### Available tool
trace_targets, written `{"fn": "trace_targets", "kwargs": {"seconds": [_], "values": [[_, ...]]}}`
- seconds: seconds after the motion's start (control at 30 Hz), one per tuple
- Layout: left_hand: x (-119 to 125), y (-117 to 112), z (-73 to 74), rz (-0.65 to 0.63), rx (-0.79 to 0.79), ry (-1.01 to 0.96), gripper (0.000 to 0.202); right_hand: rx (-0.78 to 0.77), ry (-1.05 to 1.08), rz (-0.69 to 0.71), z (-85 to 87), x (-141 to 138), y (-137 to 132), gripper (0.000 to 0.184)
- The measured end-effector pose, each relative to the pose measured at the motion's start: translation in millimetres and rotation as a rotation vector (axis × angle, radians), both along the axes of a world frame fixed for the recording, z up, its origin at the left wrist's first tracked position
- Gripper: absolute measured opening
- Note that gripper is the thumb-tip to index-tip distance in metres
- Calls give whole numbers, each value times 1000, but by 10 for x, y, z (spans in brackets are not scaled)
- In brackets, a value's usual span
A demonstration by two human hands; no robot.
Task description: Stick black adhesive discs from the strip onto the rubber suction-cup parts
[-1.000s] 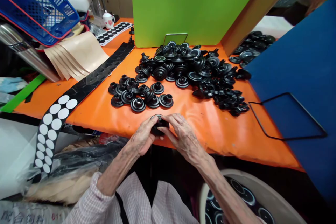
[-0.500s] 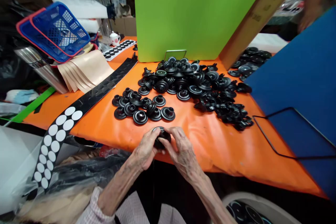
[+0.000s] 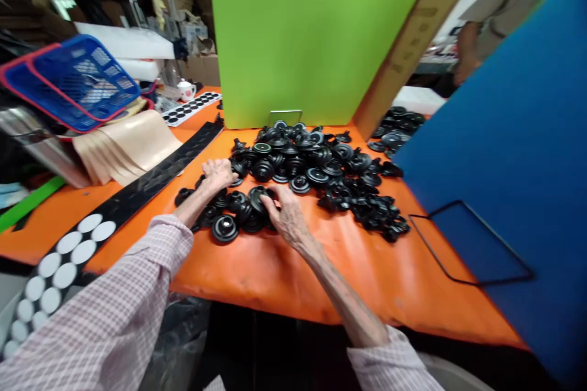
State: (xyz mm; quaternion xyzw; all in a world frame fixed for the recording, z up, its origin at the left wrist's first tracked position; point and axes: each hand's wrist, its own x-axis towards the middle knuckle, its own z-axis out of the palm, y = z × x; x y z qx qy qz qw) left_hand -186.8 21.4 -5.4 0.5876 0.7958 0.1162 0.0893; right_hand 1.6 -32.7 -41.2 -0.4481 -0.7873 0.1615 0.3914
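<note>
My left hand (image 3: 219,175) is at the left edge of the large heap of black round stepped parts (image 3: 296,159). Its fingers curl down, and whatever they grip is hidden behind them. My right hand (image 3: 288,215) pinches the rim of a black round part (image 3: 258,198) between thumb and fingers, over the smaller group in front. In that group, a black disc with a raised hub (image 3: 224,228) lies nearest to me, hub up. My left forearm covers some of the smaller group.
A green panel (image 3: 293,30) stands behind the heap, and a blue panel (image 3: 504,171) with a black wire loop (image 3: 477,284) at right. Left are a strip with white round stickers (image 3: 68,242), beige sheets (image 3: 132,140) and a blue basket (image 3: 82,82). Another person's arm (image 3: 468,52) shows behind.
Both hands have moved forward from the table's front edge, the left to the big heap, the right to the smaller group with a black part. The view has shifted too.
</note>
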Motion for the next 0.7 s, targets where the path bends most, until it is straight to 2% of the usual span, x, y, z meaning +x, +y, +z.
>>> {"fn": "trace_targets", "kwargs": {"seconds": [0.1,0.23,0.3,0.37,0.43,0.57,0.63,0.7], "values": [[-55,172,-132,-21,-50,-36,36,39,-119,-40,-18,139,-16,27],[-141,224,-153,-50,-34,-112,25,49,-262,-247,-54,763,24,24],[-178,201,-87,-44,-2,-161,19,47,-325,-343,-106,1107,88,26],[-201,151,19,-32,37,-226,15,46,-374,-355,-179,1353,155,27],[-209,74,150,-20,70,-321,16,60,-496,-328,-254,1480,206,25],[-194,-166,403,1,100,-582,14,122,-833,-286,-312,1536,244,25],[-170,-350,479,-11,90,-841,12,158,-836,-281,-275,1545,205,25],[-106,-598,488,-44,76,-1187,11,162,-683,-273,-221,1546,100,24]]}}
